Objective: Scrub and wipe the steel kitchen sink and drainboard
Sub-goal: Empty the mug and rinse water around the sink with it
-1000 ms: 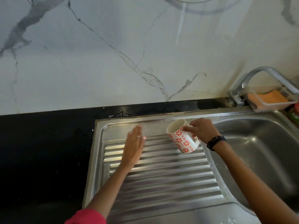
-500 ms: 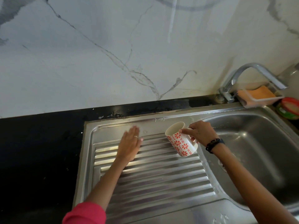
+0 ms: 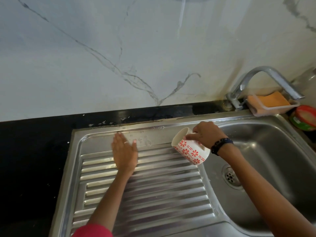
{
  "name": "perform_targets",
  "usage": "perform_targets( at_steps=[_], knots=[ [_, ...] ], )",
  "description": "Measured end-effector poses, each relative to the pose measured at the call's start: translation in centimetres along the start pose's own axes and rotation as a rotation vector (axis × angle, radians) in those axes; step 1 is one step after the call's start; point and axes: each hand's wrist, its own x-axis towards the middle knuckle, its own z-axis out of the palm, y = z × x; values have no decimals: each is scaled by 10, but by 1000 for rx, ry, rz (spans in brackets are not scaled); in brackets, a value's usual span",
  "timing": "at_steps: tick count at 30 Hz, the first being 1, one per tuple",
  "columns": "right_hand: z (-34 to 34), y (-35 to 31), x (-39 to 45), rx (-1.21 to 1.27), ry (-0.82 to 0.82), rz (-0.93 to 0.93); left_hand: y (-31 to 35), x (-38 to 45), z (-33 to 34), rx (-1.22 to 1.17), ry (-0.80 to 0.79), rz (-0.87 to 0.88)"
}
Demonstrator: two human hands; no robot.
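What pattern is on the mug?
Red flowers and dashes on white, on the mug in the right hand, seen in the head view.

Two bare arms in view, no gloves. L hand: thin pale ring on one finger, metal-looking; which finger not clear. L arm bare from wrist to approx. elbow; pink-red sleeve at bottom edge, plain fabric, no print seen. R hand: no ring seen on the visible side. R wrist: dark band, black w/ bluish part, looks beaded or braided, detail too small. R forearm bare to frame edge, no sleeve seen.
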Motion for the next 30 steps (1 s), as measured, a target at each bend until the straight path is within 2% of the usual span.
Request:
perform_targets(
  at_steps=[3,5,7,10,12,13,15,18,20,25,28,30],
  knots=[
    [-1,4,7,-18,-19,-2,55,-23,11,-86,-87,383],
    [-4,8,12,-22,-20,-10,83,-33,17,-169,-225,531],
    [-8,9,17,-41,-23,-19,86,-30,23,-213,-231,514],
    [-18,6,27,-33,0,-61,73,-13,29,-103,-80,352],
    [-25,0,34,-64,16,-93,73,-2,27,-78,-123,195],
    [-28,-1,37,-87,17,-99,78,1,28,-48,-149,182],
    [-32,1,42,-102,22,-99,96,2,30,12,-205,289],
    [-32,19,42,-27,59,-66,121,-4,35,-26,-318,551],
    [-30,37,38,57,82,-32,131,-10,33,-96,-383,611],
    [-26,69,11,323,130,-40,113,-35,7,-179,-457,624],
    [-25,64,-2,336,152,-57,65,-47,-12,-266,-345,559],
    [-26,46,-7,257,107,-87,20,-52,-26,-321,-245,414]
  ],
)
